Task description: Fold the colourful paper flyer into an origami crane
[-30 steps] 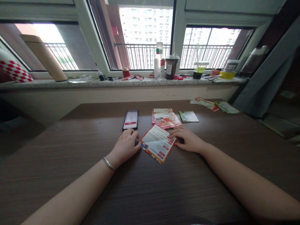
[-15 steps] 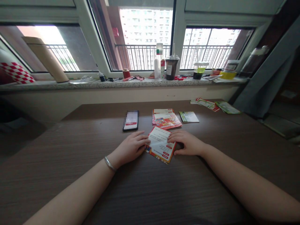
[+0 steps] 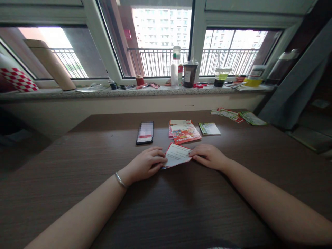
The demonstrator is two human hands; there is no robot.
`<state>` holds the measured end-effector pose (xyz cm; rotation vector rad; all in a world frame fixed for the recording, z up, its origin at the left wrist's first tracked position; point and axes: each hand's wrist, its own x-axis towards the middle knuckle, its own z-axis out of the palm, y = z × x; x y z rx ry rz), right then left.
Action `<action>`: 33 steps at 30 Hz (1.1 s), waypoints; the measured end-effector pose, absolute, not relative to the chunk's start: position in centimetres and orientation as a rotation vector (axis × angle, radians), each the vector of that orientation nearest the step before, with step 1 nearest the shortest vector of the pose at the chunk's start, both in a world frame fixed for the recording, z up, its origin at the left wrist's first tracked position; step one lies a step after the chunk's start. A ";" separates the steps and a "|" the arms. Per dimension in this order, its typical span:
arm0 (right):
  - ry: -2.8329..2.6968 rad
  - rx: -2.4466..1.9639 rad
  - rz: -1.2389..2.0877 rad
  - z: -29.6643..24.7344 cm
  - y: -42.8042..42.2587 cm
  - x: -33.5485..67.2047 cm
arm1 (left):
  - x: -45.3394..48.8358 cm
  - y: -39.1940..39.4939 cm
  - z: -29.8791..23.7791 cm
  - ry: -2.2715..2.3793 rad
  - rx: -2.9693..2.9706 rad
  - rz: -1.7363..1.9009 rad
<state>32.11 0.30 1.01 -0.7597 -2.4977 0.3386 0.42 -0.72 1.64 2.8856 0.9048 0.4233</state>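
Observation:
A printed paper leaflet (image 3: 177,155) with a red border and lines of text lies between my two hands at the middle of the table. Its near part is lifted or bent over, so the lower print is out of sight. My left hand (image 3: 149,162), with a silver bangle on the wrist, grips the leaflet's left edge between thumb and fingers. At the right corner, my right hand (image 3: 209,156) pinches the paper with thumb and fingertips. Just beyond the leaflet sits a stack of red and white leaflets (image 3: 185,133).
A phone (image 3: 145,133) lies left of the stack, and a small green and white stack of cards (image 3: 209,129) lies right of it. More leaflets (image 3: 251,118) rest at the far right. Bottles, a dark drink cup (image 3: 190,74) and a cardboard tube (image 3: 50,65) stand on the windowsill.
My right fingers have closed in a pinch on the leaflet's right corner. The near part of the leaflet has come up, hiding its red labels. My left hand has stayed almost still.

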 end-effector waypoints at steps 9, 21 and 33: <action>-2.291 -0.728 0.545 0.4 0.4 31.6 | 0.9 -1.0 1.5 0.919 2.936 0.385; -2.246 -1.044 0.789 -0.1 1.1 32.2 | 1.4 -1.5 1.4 0.794 3.051 0.295; -2.283 -1.171 0.446 -0.4 0.4 30.5 | 2.3 -2.3 1.8 0.810 2.893 0.352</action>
